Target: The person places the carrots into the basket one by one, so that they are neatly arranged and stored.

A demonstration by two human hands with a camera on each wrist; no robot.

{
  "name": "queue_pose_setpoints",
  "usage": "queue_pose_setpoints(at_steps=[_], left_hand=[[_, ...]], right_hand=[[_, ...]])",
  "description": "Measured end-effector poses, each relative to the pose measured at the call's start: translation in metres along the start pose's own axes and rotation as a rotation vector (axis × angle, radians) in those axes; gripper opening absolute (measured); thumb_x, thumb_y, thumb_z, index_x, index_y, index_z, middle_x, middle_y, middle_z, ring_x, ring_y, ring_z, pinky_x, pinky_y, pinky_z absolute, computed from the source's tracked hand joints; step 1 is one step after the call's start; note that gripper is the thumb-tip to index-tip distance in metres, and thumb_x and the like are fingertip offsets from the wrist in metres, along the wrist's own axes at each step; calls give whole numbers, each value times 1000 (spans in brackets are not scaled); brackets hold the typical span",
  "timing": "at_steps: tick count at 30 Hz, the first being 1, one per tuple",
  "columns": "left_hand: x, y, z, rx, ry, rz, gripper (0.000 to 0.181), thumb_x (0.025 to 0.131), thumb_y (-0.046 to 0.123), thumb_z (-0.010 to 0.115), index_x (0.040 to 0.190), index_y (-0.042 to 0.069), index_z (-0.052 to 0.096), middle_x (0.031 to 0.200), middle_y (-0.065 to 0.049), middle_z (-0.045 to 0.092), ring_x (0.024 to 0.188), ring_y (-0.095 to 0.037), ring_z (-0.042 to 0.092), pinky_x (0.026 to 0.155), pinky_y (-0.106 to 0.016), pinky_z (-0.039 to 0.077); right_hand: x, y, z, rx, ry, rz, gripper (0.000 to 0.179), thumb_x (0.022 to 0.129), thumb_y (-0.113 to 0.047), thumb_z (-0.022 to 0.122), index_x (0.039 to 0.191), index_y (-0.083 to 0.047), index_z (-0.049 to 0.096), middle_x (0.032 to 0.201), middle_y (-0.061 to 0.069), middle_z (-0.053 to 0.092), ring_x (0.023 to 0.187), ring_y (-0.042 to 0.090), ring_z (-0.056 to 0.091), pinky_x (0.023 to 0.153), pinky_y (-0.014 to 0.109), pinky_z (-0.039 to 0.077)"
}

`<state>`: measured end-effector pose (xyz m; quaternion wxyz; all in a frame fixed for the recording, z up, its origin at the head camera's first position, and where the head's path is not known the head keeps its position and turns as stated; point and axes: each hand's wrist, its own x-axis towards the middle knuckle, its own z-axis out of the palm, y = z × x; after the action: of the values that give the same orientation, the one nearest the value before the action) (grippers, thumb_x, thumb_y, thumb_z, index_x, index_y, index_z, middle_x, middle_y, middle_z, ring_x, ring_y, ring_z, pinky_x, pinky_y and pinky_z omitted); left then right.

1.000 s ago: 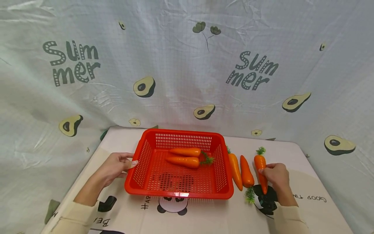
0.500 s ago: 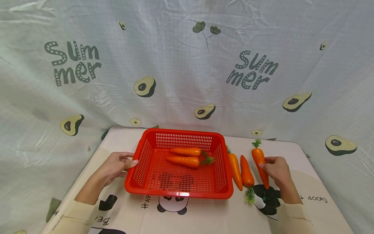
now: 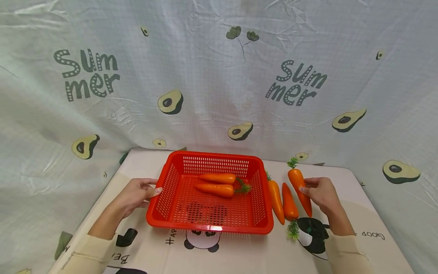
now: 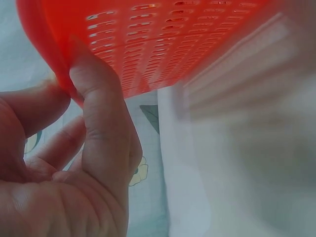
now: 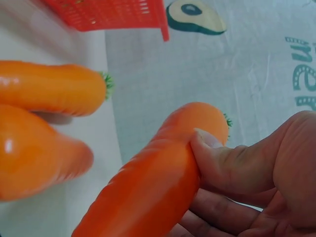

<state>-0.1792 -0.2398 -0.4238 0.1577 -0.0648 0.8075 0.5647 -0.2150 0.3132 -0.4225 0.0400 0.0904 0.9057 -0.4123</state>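
Note:
My left hand pinches the left rim of a red plastic basket; the left wrist view shows thumb and finger on either side of that rim. Inside the basket lie two orange carrots with green tops, a rear carrot and a front carrot. My right hand holds another carrot between thumb and fingers, its leafy top pointing away. Just left of it on the table are two more, a carrot with its leaves toward me and a carrot against the basket's right side.
The white table carries a printed panda and lettering. Behind it hangs a pale curtain with avocado prints and the word "summer". The basket takes up the table's middle.
The carrot in my right hand has come up off the table, moving left and away from me, and tilts more. My left hand and the basket have stayed in place.

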Motion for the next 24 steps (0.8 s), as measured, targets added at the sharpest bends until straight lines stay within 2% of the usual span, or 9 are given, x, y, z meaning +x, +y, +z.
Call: queue_pose_setpoints(at_steps=[6, 13, 17, 24], left_hand=[[-2, 1, 0, 1, 4, -2, 58, 104, 18, 63, 150, -12, 43, 121, -25, 71, 89, -21, 75, 75, -39, 66], [-1, 1, 0, 10, 4, -1, 59, 104, 19, 65, 150, -12, 44, 119, -24, 72, 86, -20, 74, 74, -37, 66], [0, 3, 0, 11, 3, -2, 58, 103, 18, 65, 148, -12, 46, 118, -24, 73, 86, -21, 74, 73, -37, 66], [-1, 3, 0, 25, 10, -17, 57, 103, 19, 66, 148, -12, 47, 117, -22, 74, 85, -19, 74, 74, -37, 66]], right_hand=[[0, -14, -1, -19, -44, -59, 45, 98, -4, 68, 135, 20, 57, 127, 39, 64, 102, 39, 73, 85, 43, 65], [1, -28, 1, -22, -77, -157, 42, 97, -4, 69, 131, 20, 60, 124, 39, 67, 102, 42, 74, 84, 44, 65], [1, -37, 3, -21, -105, -176, 41, 98, -3, 68, 132, 19, 60, 125, 38, 67, 106, 44, 73, 89, 48, 64], [3, -49, 9, -15, -143, -205, 40, 97, -2, 68, 130, 18, 61, 125, 37, 68, 105, 42, 73, 91, 48, 63]])
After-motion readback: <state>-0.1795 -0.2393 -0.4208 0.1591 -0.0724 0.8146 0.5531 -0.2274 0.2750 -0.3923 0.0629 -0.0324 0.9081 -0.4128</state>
